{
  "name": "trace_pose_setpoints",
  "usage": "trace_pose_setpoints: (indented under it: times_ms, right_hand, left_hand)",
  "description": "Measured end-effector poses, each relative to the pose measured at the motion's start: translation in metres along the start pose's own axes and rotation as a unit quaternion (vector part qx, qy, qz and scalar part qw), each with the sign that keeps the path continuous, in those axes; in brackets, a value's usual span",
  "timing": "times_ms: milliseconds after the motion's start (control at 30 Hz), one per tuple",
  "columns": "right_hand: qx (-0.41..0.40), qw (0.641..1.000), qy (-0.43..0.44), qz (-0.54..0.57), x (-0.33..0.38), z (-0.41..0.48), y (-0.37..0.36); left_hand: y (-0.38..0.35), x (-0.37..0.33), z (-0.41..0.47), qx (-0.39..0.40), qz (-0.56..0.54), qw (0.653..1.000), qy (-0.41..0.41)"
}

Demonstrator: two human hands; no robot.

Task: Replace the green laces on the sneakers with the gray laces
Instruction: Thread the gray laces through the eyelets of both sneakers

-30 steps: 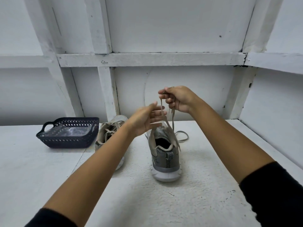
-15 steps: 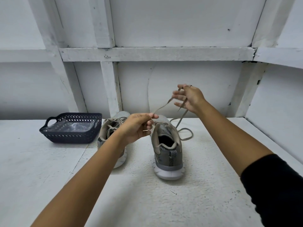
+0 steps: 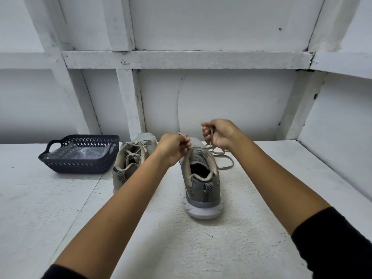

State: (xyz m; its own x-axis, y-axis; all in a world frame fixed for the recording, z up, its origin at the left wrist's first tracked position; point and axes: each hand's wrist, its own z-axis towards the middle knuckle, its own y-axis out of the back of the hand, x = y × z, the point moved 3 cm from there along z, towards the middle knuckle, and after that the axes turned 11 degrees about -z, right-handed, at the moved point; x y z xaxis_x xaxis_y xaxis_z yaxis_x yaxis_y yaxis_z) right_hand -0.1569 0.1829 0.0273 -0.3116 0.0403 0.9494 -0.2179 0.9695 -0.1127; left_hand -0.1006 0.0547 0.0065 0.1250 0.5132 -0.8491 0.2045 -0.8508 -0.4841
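Two grey sneakers stand on the white table, heels toward me. The right sneaker (image 3: 201, 184) has a pale grey lace (image 3: 223, 158) running from its eyelets, with slack looped on the table to its right. My left hand (image 3: 173, 148) pinches one strand of that lace just above the sneaker's tongue. My right hand (image 3: 219, 133) grips another strand, curled round it, slightly higher and to the right. The left sneaker (image 3: 130, 160) stands laced in the same pale lace, partly hidden behind my left forearm.
A dark blue perforated basket (image 3: 80, 164) with clear plastic inside sits on the table, left of the sneakers. A white framed wall rises close behind the sneakers and along the right side. A small dark scrap (image 3: 208, 235) lies on the table near me.
Both hands have come lower and closer together over the right sneaker. The right hand dropped from its raised pull, and the lace strand between the hands has shortened.
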Motion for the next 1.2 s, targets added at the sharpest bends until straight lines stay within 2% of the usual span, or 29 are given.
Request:
trace_pose_setpoints:
  times_ms: [167, 267, 367, 500, 767, 833, 900, 967, 1033, 1100, 1200]
  right_hand:
    - [0.018, 0.995, 0.037, 0.086, 0.010, -0.005, -0.012]
    - [0.017, 0.991, 0.056, 0.118, 0.011, -0.004, -0.018]
    - [0.014, 0.987, 0.071, 0.141, 0.013, -0.006, -0.023]
    - [0.008, 0.985, 0.096, 0.145, 0.016, -0.009, -0.026]
    - [-0.004, 0.984, 0.126, 0.127, 0.018, -0.015, -0.030]
    - [-0.015, 0.986, 0.141, 0.084, 0.018, -0.017, -0.027]
    - [-0.040, 0.986, 0.158, -0.042, 0.016, -0.018, -0.020]
    - [-0.050, 0.962, 0.164, -0.211, 0.012, -0.020, -0.011]
    - [-0.030, 0.932, 0.172, -0.319, 0.006, -0.021, -0.008]
    - [-0.022, 0.926, 0.181, -0.331, 0.002, -0.022, -0.008]
    - [-0.043, 0.939, 0.186, -0.287, 0.002, -0.021, -0.009]
  left_hand:
    - [-0.004, -0.004, 0.000, 0.020, -0.009, 1.000, 0.002]
    - [-0.004, -0.005, -0.001, 0.037, 0.008, 0.999, -0.026]
    - [-0.005, -0.007, -0.004, 0.071, 0.100, 0.990, -0.072]
    - [-0.007, -0.008, -0.005, 0.096, 0.194, 0.973, -0.075]
    - [-0.010, -0.010, -0.009, 0.111, 0.171, 0.977, -0.070]
    - [-0.009, -0.010, -0.009, 0.101, 0.169, 0.977, -0.080]
    - [-0.008, -0.013, -0.008, 0.087, 0.184, 0.974, -0.099]
    - [-0.006, -0.016, -0.008, 0.072, 0.217, 0.965, -0.124]
    - [-0.005, -0.017, -0.006, 0.061, 0.242, 0.958, -0.142]
    - [-0.005, -0.017, -0.004, 0.056, 0.251, 0.955, -0.148]
    - [-0.006, -0.016, -0.002, 0.052, 0.258, 0.954, -0.145]
